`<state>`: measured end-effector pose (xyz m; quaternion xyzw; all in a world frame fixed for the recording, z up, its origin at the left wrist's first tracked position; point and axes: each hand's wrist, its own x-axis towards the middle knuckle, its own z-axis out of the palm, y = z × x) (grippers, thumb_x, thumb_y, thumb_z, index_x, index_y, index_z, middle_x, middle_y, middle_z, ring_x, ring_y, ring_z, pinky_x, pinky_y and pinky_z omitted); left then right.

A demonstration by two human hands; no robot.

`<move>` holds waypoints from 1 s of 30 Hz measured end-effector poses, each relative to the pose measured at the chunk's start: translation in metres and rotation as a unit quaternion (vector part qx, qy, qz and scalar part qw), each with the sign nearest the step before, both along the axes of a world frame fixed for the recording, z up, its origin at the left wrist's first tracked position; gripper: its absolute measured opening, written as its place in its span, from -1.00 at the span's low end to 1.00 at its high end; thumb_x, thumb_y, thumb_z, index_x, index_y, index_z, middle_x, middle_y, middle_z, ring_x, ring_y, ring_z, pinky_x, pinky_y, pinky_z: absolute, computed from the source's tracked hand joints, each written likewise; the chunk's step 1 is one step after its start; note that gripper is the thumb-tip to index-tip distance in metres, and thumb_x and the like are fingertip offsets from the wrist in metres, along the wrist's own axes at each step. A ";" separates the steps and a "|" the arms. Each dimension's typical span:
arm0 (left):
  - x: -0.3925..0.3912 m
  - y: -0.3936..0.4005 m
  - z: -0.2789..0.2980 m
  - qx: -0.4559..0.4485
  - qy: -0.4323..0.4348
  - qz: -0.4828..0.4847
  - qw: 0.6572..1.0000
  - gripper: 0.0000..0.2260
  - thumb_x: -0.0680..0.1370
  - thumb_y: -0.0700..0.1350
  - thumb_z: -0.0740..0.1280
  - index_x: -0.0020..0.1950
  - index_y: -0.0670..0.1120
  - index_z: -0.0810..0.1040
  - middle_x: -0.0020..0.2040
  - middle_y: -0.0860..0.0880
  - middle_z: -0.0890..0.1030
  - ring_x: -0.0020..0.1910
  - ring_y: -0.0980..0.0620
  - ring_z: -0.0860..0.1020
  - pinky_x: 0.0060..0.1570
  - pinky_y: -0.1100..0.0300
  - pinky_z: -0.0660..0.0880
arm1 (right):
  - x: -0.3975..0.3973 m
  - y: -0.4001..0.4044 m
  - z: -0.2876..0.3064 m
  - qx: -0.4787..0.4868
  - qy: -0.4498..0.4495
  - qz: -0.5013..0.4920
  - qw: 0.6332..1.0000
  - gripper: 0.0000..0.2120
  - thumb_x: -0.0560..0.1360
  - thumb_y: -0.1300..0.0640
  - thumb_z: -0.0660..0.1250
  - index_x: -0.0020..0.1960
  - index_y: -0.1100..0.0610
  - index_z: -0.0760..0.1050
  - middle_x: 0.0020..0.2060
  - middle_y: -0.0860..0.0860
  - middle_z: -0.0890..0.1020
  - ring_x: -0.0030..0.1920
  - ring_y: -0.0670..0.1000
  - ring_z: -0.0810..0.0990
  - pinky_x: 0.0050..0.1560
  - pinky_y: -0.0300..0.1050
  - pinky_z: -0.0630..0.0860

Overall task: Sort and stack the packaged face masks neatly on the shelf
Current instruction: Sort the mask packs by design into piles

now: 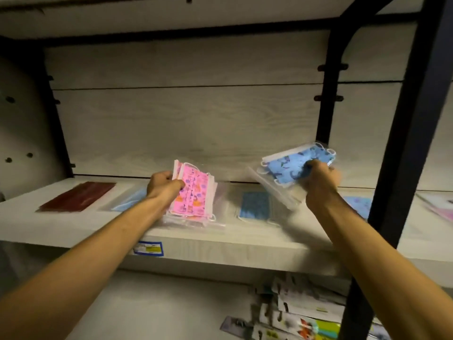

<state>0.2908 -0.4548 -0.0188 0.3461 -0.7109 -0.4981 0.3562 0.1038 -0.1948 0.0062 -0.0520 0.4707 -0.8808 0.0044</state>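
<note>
Packets of pink masks [192, 195], gripped on edge by the left hand [163, 187] with their lower edge at the shelf [220, 239], were probably being squared into one pile; the right hand [318, 180] clutched blue printed packets [294, 168] aloft, apparently sorted by colour. Maroon [77, 196], pale-blue [130, 200] and blue-patterned packets [255, 204] lay flat on the board.

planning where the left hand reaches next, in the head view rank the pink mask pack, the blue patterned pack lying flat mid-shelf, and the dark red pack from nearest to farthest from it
1. Pink mask pack: held in the left hand.
2. Blue patterned pack: flat on the shelf, to the hand's right.
3. Dark red pack: flat at the shelf's left end.
</note>
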 end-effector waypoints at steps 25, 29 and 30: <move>-0.032 0.023 0.003 -0.415 -0.121 -0.220 0.875 -0.70 0.58 -0.05 0.35 0.32 0.00 0.54 0.34 0.00 0.53 0.30 -0.01 0.50 0.18 0.19 0.40 | 0.034 0.025 -0.001 0.281 0.157 0.087 0.943 -0.81 0.46 0.29 0.41 -0.06 0.04 0.68 -0.10 0.07 0.75 -0.09 0.09 0.74 -0.05 0.08 0.69; -0.030 0.058 0.008 -0.419 -0.076 -0.227 0.876 -0.63 0.60 -0.05 0.34 0.40 0.00 0.47 0.36 0.02 0.54 0.30 -0.02 0.51 0.26 0.07 0.47 | 0.066 0.051 0.007 0.289 0.224 0.039 0.930 -0.79 0.46 0.31 0.38 -0.07 0.01 0.65 -0.20 -0.06 0.75 -0.18 -0.01 0.73 -0.26 -0.15 0.64; -0.028 0.069 0.010 -0.417 -0.058 -0.226 0.879 -0.61 0.59 -0.05 0.35 0.42 -0.01 0.45 0.34 0.02 0.55 0.27 -0.02 0.53 0.24 0.06 0.49 | 0.075 0.059 0.009 0.281 0.239 0.040 0.929 -0.77 0.47 0.33 0.36 -0.05 0.01 0.64 -0.20 -0.07 0.75 -0.19 -0.03 0.73 -0.29 -0.22 0.61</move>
